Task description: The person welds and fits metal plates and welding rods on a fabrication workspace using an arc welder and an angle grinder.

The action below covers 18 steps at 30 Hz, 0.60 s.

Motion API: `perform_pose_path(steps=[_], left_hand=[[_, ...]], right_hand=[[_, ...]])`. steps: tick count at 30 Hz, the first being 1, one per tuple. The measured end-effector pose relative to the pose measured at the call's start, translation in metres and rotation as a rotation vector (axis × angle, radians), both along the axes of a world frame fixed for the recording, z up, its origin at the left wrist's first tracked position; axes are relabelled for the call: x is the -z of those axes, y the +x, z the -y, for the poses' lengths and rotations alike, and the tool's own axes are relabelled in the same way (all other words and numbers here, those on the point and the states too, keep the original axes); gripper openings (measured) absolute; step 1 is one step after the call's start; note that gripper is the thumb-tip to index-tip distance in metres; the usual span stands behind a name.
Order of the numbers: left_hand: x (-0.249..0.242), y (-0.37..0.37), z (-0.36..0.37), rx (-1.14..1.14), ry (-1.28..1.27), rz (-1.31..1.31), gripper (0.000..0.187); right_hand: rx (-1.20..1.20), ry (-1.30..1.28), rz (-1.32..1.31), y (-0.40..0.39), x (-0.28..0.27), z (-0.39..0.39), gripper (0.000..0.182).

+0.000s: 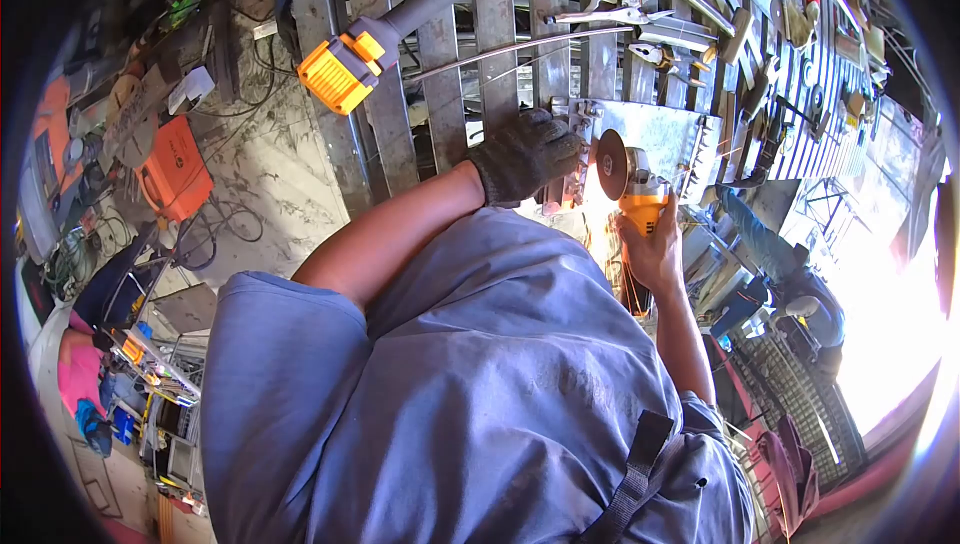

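Grinding is under way: the bare right hand [655, 249] is clamped around the body of the orange grinder [640, 209], whose disc [611, 165] stands on edge against the near edge of the steel plate [655, 139], and sparks show at the contact. The gloved left hand [525, 154] is closed on a small metal piece [575, 169] at the plate's near edge, just beside the disc, on the slatted counter [440, 64]. How much of the edge is already dressed cannot be judged, since glare hides the seam; a second, larger grinder [420, 9] lies idle toward the counter's far left corner.
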<state>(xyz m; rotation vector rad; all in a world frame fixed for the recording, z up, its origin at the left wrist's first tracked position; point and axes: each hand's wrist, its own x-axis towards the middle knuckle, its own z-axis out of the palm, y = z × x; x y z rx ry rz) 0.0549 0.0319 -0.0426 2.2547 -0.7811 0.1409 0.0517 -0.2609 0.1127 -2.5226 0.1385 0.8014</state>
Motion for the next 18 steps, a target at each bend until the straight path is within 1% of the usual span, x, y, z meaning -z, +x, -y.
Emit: perform_pose_path(steps=[3,6,9,12,14,15,18], left_hand=[[-0.002,0.000,-0.002,0.008,-0.004,0.033,0.037],[0.005,-0.002,0.000,0.011,-0.007,0.060,0.039],[0.008,-0.003,0.000,0.016,0.003,0.056,0.040],[0.003,-0.002,-0.001,0.018,0.015,0.043,0.040],[0.001,-0.001,-0.003,0.032,0.035,0.044,0.041],[0.001,-0.001,-0.003,0.028,0.036,0.041,0.041],[0.000,-0.001,-0.003,0.020,0.037,0.031,0.041]], right_hand=[[0.072,-0.091,-0.132,0.012,-0.014,-0.015,0.101],[0.020,-0.075,-0.064,0.010,-0.016,-0.018,0.100],[-0.002,-0.076,-0.019,0.003,-0.005,-0.007,0.099],[0.039,-0.174,-0.121,0.010,-0.009,-0.012,0.100],[0.040,0.045,-0.059,-0.005,0.019,0.019,0.101],[0.041,0.154,-0.027,-0.005,0.021,0.017,0.101],[-0.012,-0.043,-0.014,0.003,0.004,0.004,0.102]])
